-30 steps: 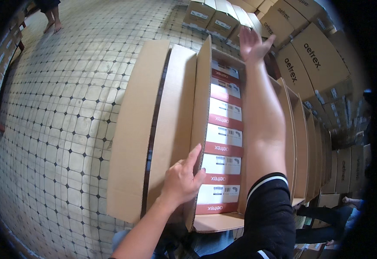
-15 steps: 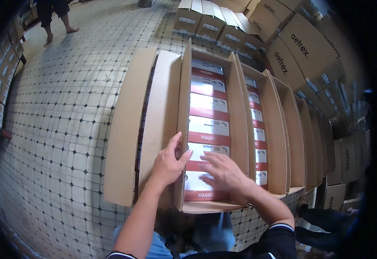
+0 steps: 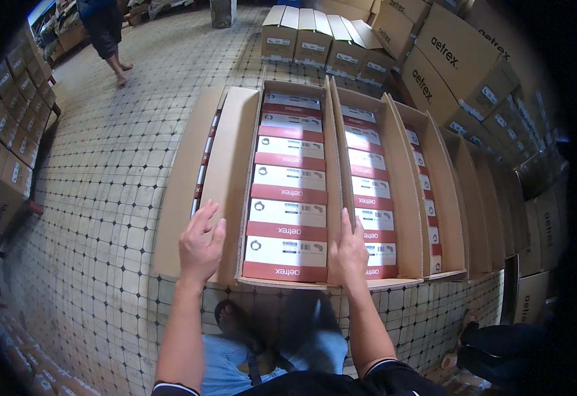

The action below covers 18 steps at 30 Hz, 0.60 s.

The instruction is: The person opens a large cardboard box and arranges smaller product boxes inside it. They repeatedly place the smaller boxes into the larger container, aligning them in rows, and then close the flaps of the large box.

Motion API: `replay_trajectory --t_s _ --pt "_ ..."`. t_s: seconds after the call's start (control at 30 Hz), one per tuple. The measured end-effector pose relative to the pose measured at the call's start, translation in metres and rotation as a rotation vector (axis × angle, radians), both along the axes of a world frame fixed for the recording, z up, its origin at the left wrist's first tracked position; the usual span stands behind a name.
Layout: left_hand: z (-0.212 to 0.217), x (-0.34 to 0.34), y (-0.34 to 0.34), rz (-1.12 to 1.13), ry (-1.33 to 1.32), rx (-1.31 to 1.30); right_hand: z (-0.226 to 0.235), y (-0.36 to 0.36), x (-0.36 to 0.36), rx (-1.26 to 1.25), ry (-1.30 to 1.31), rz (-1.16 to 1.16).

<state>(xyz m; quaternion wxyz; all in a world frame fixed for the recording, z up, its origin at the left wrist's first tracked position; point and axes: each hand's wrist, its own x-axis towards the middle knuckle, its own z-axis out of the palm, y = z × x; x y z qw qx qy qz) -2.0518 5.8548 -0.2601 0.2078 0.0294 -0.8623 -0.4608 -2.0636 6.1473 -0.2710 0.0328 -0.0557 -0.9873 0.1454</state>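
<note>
Open cardboard cartons stand side by side before me, packed with white and red shoe boxes [image 3: 289, 214]. My left hand [image 3: 201, 243] is over the folded-down flap [image 3: 232, 155] at the row's left end, fingers stretched and thumb apart, holding nothing. At the near end of the upright flap [image 3: 336, 178] between the first two open cartons is my right hand [image 3: 350, 256]. Its fingers point away from me, straight, with the thumb a little apart beside the shoe boxes [image 3: 369, 188] of the second carton. Whether the right palm presses on the flap is hard to see.
More open cartons [image 3: 450, 191] continue to the right. Closed cartons are stacked at the back right [image 3: 456, 53], at the back [image 3: 313, 39] and along the left [image 3: 11, 132]. A person's legs [image 3: 109, 49] are on the tiled floor, far left; another person's dark-clothed legs [image 3: 499, 350] are lower right.
My hands have moved apart: the left from the first carton's edge out over the left flap, the right off the shoe boxes to the flap between cartons. The view has shifted rightward.
</note>
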Motion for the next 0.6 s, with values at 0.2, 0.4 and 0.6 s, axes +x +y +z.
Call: replay_trajectory --t_s 0.2,0.4,0.6 --pt "0.015 0.053 -0.002 0.033 -0.070 -0.009 -0.002 0.010 0.005 -0.036 0.094 0.076" --pt "0.052 0.084 0.007 0.020 -0.077 -0.043 -0.008 0.020 0.005 -0.075 0.086 0.086" --pt "0.084 0.092 0.013 -0.076 -0.038 -0.156 -0.008 0.022 0.007 -0.116 0.087 0.088"
